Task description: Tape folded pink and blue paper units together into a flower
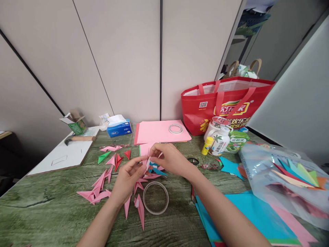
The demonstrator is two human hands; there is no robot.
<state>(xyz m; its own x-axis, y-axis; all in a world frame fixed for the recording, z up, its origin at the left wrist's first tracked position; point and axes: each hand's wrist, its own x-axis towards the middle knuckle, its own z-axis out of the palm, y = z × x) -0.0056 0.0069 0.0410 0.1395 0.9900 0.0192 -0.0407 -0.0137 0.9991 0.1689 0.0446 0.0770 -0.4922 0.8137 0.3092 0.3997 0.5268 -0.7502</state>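
Above the middle of the table, my left hand (pixel 130 175) pinches a small pale strip (pixel 148 163) between thumb and fingers. My right hand (pixel 168 157) meets it from the other side, its fingertips pressed together at the strip's upper end. What the strip is made of is too small to tell. Just beneath the hands lie blue folded paper (pixel 158 171) and pink folded paper pieces (pixel 139 207), partly hidden by my fingers. A large tape roll (pixel 144 199) rests flat on the table in front of them.
Pink sheets (pixel 156 132) carry a smaller tape roll (pixel 175 125). Left stand a tissue box (pixel 119 129) and a white board (pixel 64 159) with a hammer (pixel 83 138). Right are a glue stick (pixel 207 145), a red bag (pixel 195 116), blue paper (pixel 246 212) and a plastic bag (pixel 259 171).
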